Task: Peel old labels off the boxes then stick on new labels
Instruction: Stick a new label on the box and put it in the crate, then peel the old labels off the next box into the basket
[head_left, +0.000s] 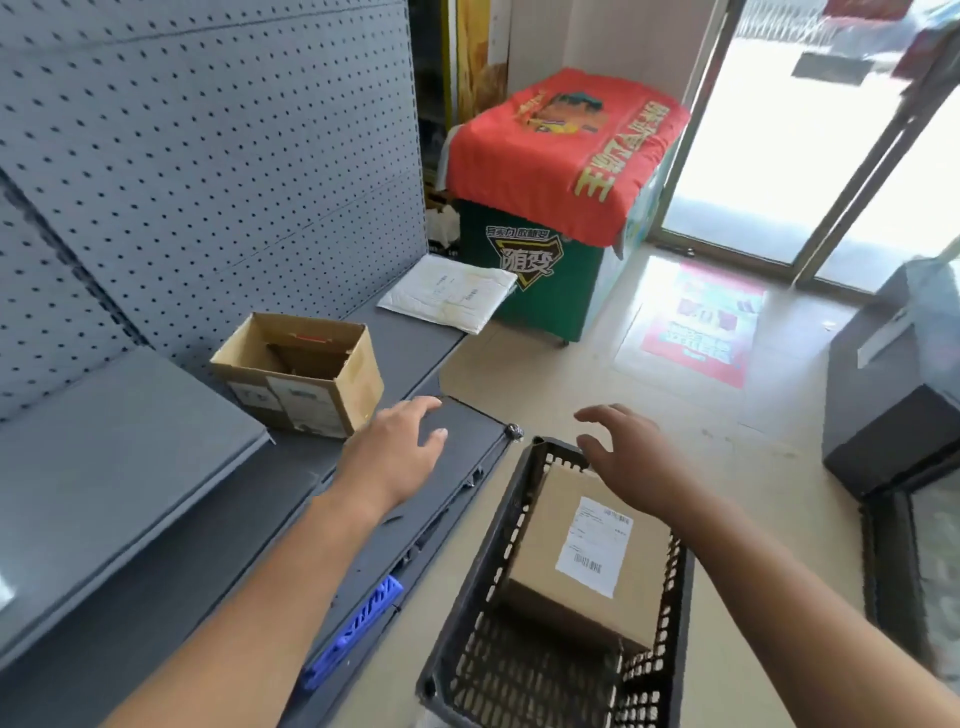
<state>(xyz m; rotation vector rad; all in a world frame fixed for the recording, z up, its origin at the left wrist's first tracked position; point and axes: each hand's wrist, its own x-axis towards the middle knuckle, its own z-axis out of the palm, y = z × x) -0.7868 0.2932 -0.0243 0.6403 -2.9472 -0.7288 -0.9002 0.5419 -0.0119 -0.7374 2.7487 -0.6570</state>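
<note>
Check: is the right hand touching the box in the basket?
Cannot tell. In the head view the right hand overlaps the far edge of the box in the basket, fingers spread; neither contact nor a gap shows.

Both hands (400, 452) (631, 460) outstretched — fingers relaxed

A single wide-angle camera worn on the person's head looks forward and steeply down, with both forearms entering from the near edge: the left hand (400, 441) over the grey shelf (405, 353) on the left, the right hand (628, 457) above the black basket (498, 525) close beneath the lens. The view faces along the shelf's pegboard back (208, 130) on the left toward a green cabinet (545, 296) draped in red and a bright glass doorway (779, 156) at far right, straight lines bowing near the edges.
</note>
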